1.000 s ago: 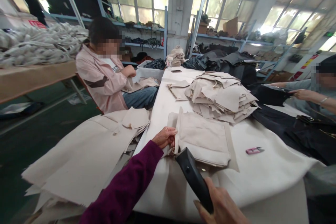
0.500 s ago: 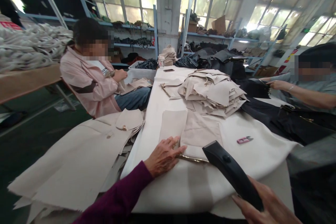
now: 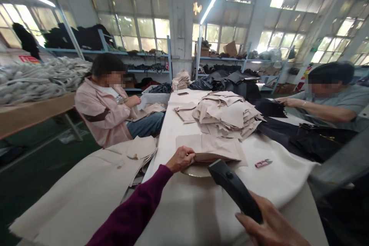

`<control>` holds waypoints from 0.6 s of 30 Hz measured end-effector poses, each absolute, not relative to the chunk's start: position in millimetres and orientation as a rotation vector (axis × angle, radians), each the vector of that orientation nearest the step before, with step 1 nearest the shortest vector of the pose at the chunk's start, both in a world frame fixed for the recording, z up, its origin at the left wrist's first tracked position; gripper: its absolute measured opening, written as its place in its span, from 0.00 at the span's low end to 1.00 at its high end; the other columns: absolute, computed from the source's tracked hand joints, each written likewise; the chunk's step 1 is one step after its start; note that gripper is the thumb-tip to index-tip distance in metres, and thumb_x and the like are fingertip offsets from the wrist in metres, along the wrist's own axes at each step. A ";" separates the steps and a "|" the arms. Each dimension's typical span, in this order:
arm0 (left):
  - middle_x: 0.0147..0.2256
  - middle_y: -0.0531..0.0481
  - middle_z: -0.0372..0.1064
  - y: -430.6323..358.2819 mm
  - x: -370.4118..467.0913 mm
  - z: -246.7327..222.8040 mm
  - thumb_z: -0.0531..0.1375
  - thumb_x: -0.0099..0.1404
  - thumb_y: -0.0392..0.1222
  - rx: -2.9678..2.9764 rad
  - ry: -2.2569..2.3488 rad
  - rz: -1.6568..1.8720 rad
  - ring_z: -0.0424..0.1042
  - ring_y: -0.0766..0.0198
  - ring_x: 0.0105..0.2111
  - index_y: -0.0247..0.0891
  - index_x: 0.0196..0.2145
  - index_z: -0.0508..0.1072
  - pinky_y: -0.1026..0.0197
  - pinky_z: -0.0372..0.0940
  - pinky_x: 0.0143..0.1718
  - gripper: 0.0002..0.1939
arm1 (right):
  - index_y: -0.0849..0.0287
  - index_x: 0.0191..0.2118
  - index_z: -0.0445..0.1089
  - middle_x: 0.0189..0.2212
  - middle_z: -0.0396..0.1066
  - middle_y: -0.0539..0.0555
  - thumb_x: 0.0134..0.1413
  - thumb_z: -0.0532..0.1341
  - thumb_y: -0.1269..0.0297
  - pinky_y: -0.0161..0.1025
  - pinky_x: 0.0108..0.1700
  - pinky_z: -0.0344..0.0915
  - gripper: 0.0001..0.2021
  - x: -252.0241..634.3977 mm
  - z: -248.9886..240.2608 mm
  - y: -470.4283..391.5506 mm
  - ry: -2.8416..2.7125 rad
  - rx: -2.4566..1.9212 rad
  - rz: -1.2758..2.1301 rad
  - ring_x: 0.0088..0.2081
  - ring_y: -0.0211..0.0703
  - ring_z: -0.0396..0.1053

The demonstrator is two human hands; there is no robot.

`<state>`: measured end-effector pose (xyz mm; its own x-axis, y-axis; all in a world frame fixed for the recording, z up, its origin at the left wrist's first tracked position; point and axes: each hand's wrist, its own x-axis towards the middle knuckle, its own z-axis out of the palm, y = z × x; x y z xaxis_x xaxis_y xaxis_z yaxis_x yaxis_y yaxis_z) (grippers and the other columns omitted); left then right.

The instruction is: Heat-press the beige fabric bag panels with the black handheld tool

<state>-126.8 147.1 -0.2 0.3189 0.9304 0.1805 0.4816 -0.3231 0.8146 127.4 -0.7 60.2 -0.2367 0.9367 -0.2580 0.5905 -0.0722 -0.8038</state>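
In the head view, my left hand [image 3: 181, 158] is closed on the near edge of a beige fabric piece [image 3: 216, 148] and lifts that edge off the table. Below the raised layer shows a curved flap with a metal zipper [image 3: 196, 176] along its border. My right hand [image 3: 266, 219] wraps around a black electric clipper [image 3: 235, 190], whose head points up and left, close to the fabric's near edge. Whether the clipper's head touches the cloth I cannot tell. Pink thread snips [image 3: 263, 163] lie on the table to the right of the fabric.
A heap of beige pieces [image 3: 227, 113] stands behind the work. Large beige panels [image 3: 95, 177] are stacked at the left. One person [image 3: 105, 103] sits at the left, another person [image 3: 340, 102] at the right beside black fabric [image 3: 305, 138]. A phone [image 3: 183, 93] lies farther back.
My left hand went from lying on the fabric by the zipper to pinching and raising its edge. The clipper shifted slightly left. The camera view tilted upward.
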 end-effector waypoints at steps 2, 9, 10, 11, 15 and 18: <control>0.14 0.56 0.58 143.3 -123.2 -1.2 0.53 0.59 0.43 1.836 1.206 0.855 0.57 0.68 0.15 0.35 0.22 0.71 0.66 0.51 0.17 0.14 | 0.58 0.34 0.60 0.15 0.57 0.42 0.52 0.57 0.60 0.28 0.17 0.58 0.08 116.2 53.7 13.1 -1.843 -1.551 1.289 0.15 0.33 0.58; 0.12 0.58 0.54 134.1 -122.3 -6.3 0.53 0.58 0.49 1.645 1.196 0.821 0.57 0.69 0.13 0.35 0.22 0.69 0.67 0.54 0.15 0.16 | 0.58 0.33 0.58 0.15 0.58 0.41 0.53 0.55 0.62 0.28 0.16 0.59 0.06 96.3 48.1 51.4 -1.831 -1.416 1.236 0.14 0.32 0.60; 0.12 0.58 0.54 137.2 -128.9 -5.4 0.53 0.57 0.49 1.638 1.240 0.847 0.56 0.69 0.12 0.35 0.22 0.69 0.67 0.54 0.14 0.15 | 0.58 0.33 0.58 0.14 0.58 0.41 0.53 0.55 0.61 0.28 0.16 0.59 0.06 98.6 54.0 51.9 -1.818 -1.422 1.216 0.14 0.33 0.60; 0.12 0.58 0.54 142.0 -137.9 -3.0 0.53 0.57 0.49 1.636 1.295 0.883 0.56 0.69 0.12 0.35 0.22 0.68 0.67 0.53 0.14 0.15 | 0.58 0.32 0.57 0.14 0.58 0.41 0.53 0.55 0.61 0.28 0.16 0.58 0.07 102.6 60.7 50.8 -1.811 -1.426 1.210 0.14 0.33 0.59; 0.12 0.58 0.54 172.2 -192.2 31.4 0.52 0.55 0.47 1.656 1.613 1.113 0.55 0.69 0.13 0.35 0.24 0.68 0.66 0.54 0.16 0.13 | 0.58 0.33 0.62 0.12 0.59 0.43 0.53 0.57 0.57 0.30 0.18 0.59 0.10 130.1 80.0 36.0 -1.817 -1.502 1.219 0.15 0.35 0.60; 0.14 0.57 0.55 192.4 -233.9 82.1 0.50 0.56 0.44 1.689 1.949 1.328 0.57 0.66 0.14 0.35 0.28 0.69 0.65 0.53 0.17 0.12 | 0.58 0.40 0.68 0.17 0.67 0.49 0.49 0.59 0.53 0.35 0.25 0.67 0.15 151.3 77.5 26.8 -1.739 -1.631 1.102 0.23 0.44 0.69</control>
